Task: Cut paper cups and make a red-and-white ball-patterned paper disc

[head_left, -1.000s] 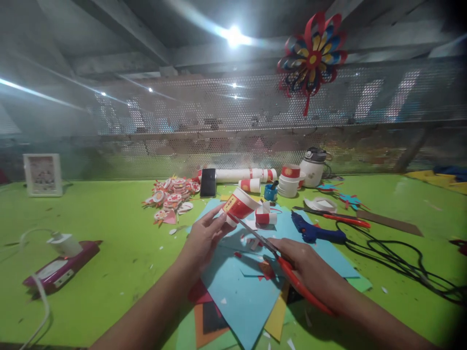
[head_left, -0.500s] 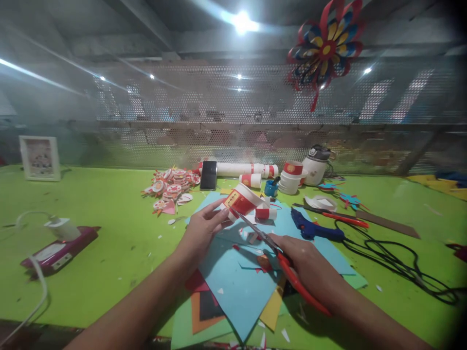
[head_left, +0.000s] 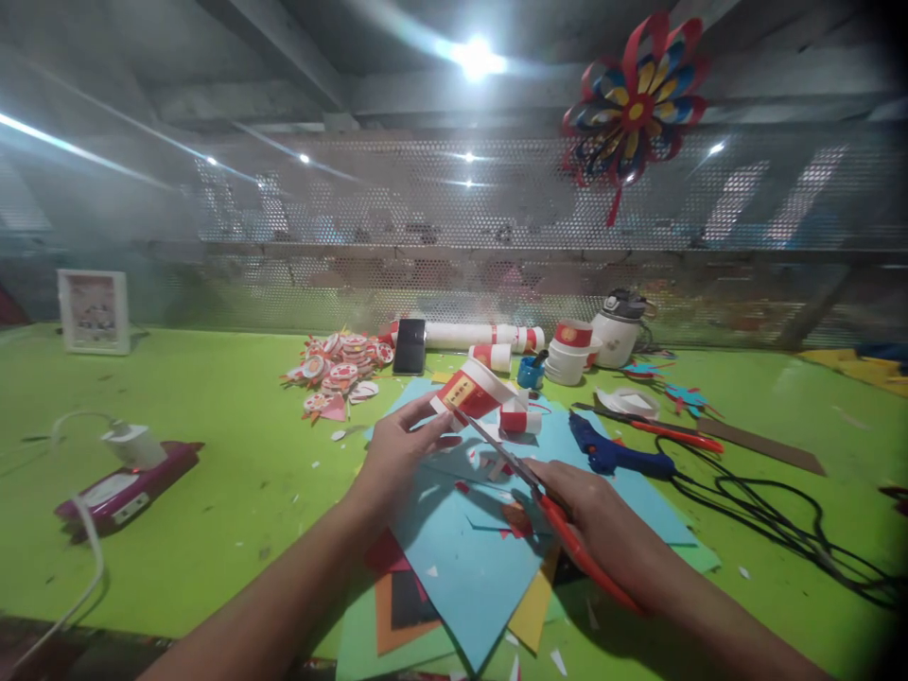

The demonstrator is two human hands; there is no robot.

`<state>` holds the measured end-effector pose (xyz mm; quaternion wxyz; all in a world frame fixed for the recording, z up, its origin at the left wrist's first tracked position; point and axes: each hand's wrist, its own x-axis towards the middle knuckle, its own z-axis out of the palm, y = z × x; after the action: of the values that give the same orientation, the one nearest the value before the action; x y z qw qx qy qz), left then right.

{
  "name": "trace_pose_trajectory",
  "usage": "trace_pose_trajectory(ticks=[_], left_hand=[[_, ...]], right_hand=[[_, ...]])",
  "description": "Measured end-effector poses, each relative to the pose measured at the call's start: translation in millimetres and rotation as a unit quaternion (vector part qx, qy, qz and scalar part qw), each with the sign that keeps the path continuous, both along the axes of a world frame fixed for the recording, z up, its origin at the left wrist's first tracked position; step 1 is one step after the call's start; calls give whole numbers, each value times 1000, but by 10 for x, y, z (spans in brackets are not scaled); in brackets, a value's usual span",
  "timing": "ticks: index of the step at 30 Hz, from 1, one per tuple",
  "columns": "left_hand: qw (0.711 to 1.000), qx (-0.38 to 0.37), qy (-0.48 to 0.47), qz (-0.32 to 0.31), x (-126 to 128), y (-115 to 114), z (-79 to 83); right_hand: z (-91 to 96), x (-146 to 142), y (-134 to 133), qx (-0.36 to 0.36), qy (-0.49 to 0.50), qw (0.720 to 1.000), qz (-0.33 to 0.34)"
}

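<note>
My left hand (head_left: 408,445) grips a red and white paper cup (head_left: 477,386) by its lower end, the cup tilted on its side above the paper sheets. In my right hand (head_left: 592,506) is a pair of scissors (head_left: 523,470) with red handles. The blade tips touch or lie close against the cup's edge near my left fingers; whether they bite into it I cannot tell. Beneath both hands lie light blue paper sheets (head_left: 464,586) strewn with small red and white scraps. Just behind the held cup rests a small red and white cut piece (head_left: 520,421).
To the right lie a blue glue gun (head_left: 624,459) with a black cable and another red-handled tool (head_left: 673,433). Behind stand stacked paper cups (head_left: 567,364), a bottle (head_left: 616,331), a blue jar (head_left: 530,372) and a phone (head_left: 410,346). Decorated paper discs (head_left: 340,364) pile up left; a power strip (head_left: 134,492) sits farther left.
The whole view has shifted slightly, with the scene appearing a little lower and to the right. Both hands keep their hold on the cup and scissors, nearly unmoved.
</note>
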<state>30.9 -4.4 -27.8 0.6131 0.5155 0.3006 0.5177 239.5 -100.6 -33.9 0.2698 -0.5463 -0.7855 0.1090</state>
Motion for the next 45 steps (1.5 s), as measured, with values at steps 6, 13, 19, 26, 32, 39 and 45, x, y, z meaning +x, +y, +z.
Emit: trace_pose_trajectory(ticks=[6,13,19,26,32,39,45], left_hand=[[1000,1,7,-9,-11,-16,-19],[996,-64,-55,-24,-19,-15,44],[995,-71,-71,7,-29,15,77],[998,-45,-41,-3,14,-39,42],[997,-50,-57,23,33,-45,36],[987,-112,-114,-8,4,-13,34],[977,-168,-105,-75,-53,23,40]], right_hand=[[84,-29,-25,1,23,1000,8],[79,-61,-57,-19,35,999,-11],[20,-21,-7,0,36,999,2],[75,-56,1,-34,73,996,33],[59,-70,-26,-38,69,997,7],[63,-82,-38,-43,73,996,12],[67,-74,-20,-51,77,996,20]])
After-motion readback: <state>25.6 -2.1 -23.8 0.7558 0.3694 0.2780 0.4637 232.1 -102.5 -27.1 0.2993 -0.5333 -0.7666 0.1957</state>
